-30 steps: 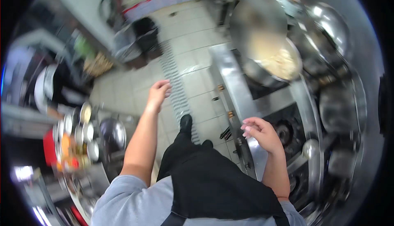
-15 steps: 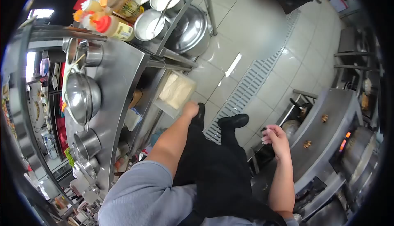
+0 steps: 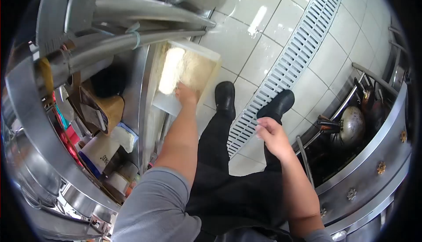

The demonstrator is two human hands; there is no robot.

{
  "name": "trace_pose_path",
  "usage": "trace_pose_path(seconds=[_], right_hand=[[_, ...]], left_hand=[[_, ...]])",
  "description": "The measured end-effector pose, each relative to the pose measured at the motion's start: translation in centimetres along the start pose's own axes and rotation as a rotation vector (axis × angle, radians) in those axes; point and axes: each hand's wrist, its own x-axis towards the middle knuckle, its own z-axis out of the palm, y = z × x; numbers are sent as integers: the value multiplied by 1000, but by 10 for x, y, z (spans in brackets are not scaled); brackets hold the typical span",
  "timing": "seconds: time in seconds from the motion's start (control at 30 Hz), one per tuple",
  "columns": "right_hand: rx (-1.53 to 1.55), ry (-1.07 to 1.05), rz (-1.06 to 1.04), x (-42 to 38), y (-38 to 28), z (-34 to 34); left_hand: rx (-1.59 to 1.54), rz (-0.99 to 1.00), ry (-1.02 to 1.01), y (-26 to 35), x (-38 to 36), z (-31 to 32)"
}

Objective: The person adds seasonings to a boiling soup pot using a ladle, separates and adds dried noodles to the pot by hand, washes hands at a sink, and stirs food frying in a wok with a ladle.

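A white plastic container (image 3: 211, 51) with pale, wet-looking contents (image 3: 193, 68) stands at the left, beside the metal counter frame. My left hand (image 3: 187, 95) is at the near side of this container, over or against its contents; its fingers are blurred, so their grip cannot be made out. Over the floor, near my right boot, hangs my right hand (image 3: 272, 135), fingers loosely curled with the thumb apart and nothing seen between them.
A floor drain grate (image 3: 299, 44) crosses the tiles between my boots (image 3: 225, 97). At the left a metal shelf holds a white container (image 3: 99, 154) and a cloth (image 3: 124, 137). Pans (image 3: 351, 125) and a stove front with knobs (image 3: 381, 167) stand at the right.
The view has come down closer to the container and lower shelf. My left hand has moved from the container's near corner to its contents. The bowls and bottles have left the view.
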Motion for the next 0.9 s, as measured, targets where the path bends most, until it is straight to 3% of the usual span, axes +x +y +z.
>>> trace_pose_path(seconds=[0.07, 0.27, 0.33, 0.4, 0.43, 0.5, 0.63, 0.7, 0.8, 0.83, 0.9], right_hand=[[27, 40, 87, -3, 7, -8], [-66, 87, 116, 8, -9, -18], [-28, 65, 108, 15, -14, -10], [-74, 67, 2, 23, -13, 2], [-133, 61, -6, 27, -7, 5], [-199, 49, -15, 30, -6, 14], [-305, 24, -59, 32, 6, 21], [-318, 19, -68, 27, 8, 22], [-312, 40, -73, 27, 6, 18], [-283, 36, -56, 29, 8, 15], [-249, 34, -39, 30, 11, 12]], left_hand=[[-170, -54, -64, -8, -2, -20], [-442, 125, -233, -22, -4, -64], [-42, 649, -292, 1, -16, -88], [32, 971, -143, 25, -6, -86], [26, 973, -153, 38, 5, -81], [111, 1169, -14, 63, 37, -64], [174, 1260, 126, 64, 52, -50], [421, 1037, -398, 71, 39, -76], [548, 992, -496, 59, 29, -94], [552, 996, -492, 52, 27, -93], [387, 1202, -92, 38, 25, -86]])
